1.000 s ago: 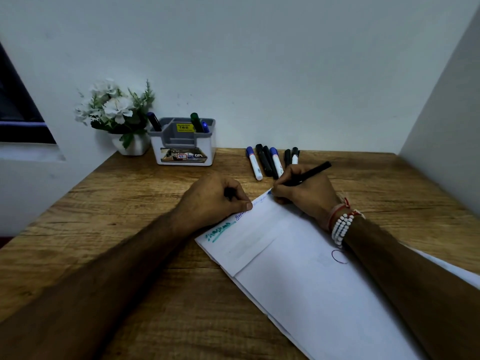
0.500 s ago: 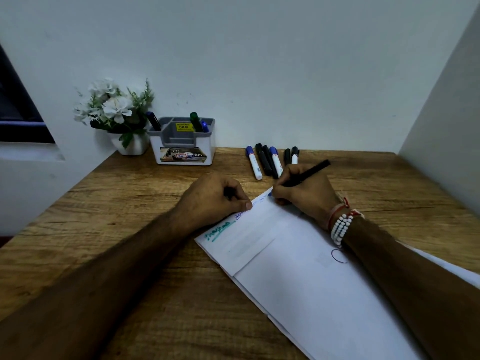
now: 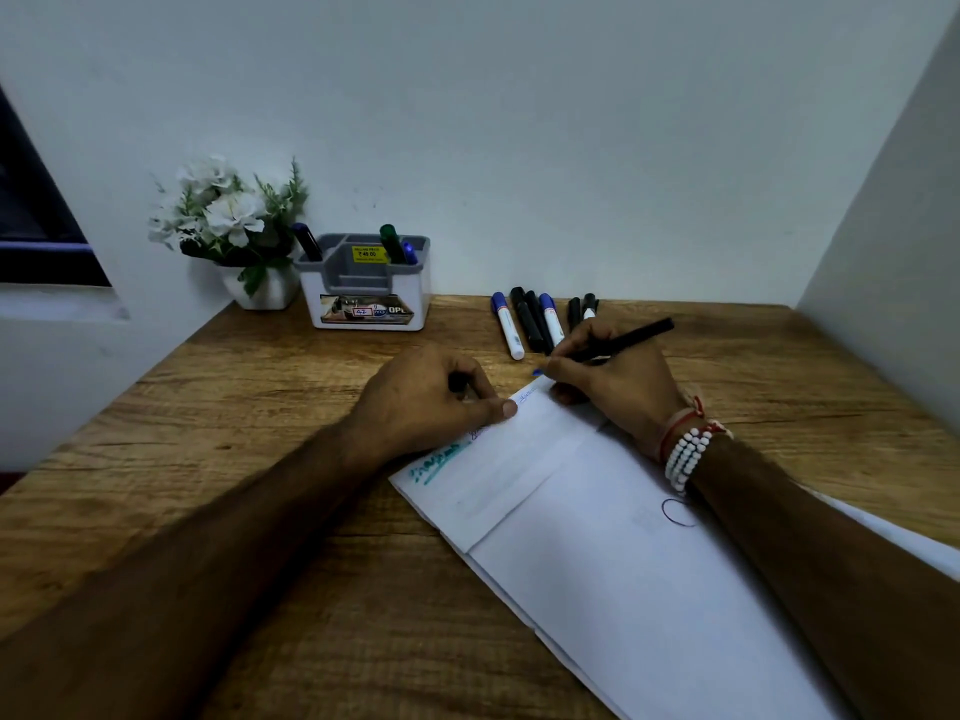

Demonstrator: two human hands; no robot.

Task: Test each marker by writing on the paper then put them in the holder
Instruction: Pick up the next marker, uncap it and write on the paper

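Observation:
My right hand (image 3: 618,384) grips a thin black marker (image 3: 631,337) with its blue tip at the far corner of the white paper (image 3: 613,553). A faint blue scribble lies by the tip, and green and blue writing lies farther left on the sheet. My left hand (image 3: 431,402) presses on the paper's edge, curled around a small dark cap. Several markers (image 3: 535,322), black and blue-capped white, lie in a row behind my hands. The grey and white holder (image 3: 366,304) at the back holds three markers.
A white pot of white flowers (image 3: 234,231) stands left of the holder against the wall. Walls close the desk (image 3: 249,407) at the back and right. A dark window sits at far left. A small pen circle marks the paper near my right wrist.
The marker tip has crept slightly toward the paper's far corner while writing. My left hand has stayed put.

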